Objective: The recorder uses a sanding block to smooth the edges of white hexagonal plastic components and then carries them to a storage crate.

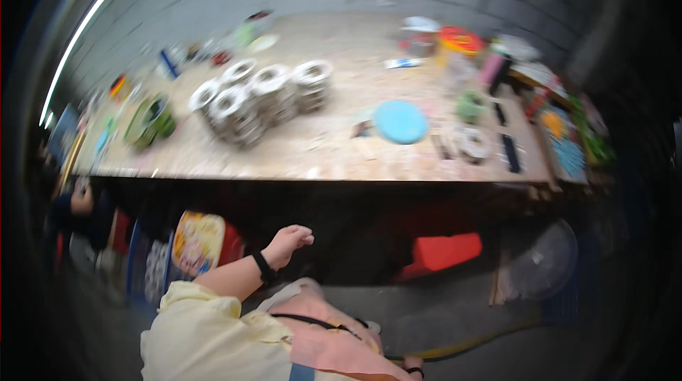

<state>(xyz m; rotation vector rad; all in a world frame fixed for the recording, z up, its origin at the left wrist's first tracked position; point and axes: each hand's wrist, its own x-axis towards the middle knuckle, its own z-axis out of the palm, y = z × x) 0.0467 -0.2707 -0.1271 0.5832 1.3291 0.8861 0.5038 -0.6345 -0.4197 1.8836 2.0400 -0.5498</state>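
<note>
My left hand [290, 245] is in front of the table's front edge, below the tabletop, with a black band on its wrist. Its fingers are curled closed, and nothing shows in them. My right hand [413, 362] appears only in part at the lower edge, beside my pink apron [330, 342]; its fingers are hidden. Neither hand touches anything on the table [334, 161]. Several stacks of white rings [266, 93] stand left of the middle on the tabletop. To their right lies a round light-blue disc [401, 122].
A green container [145, 124] sits at the table's left. On the right are a green cup [470, 107], a white ring [473, 144] and a red-lidded tub [460, 40]. Below are a blue crate [145, 260], a red stool-like object [446, 252] and a clear round cover [543, 260].
</note>
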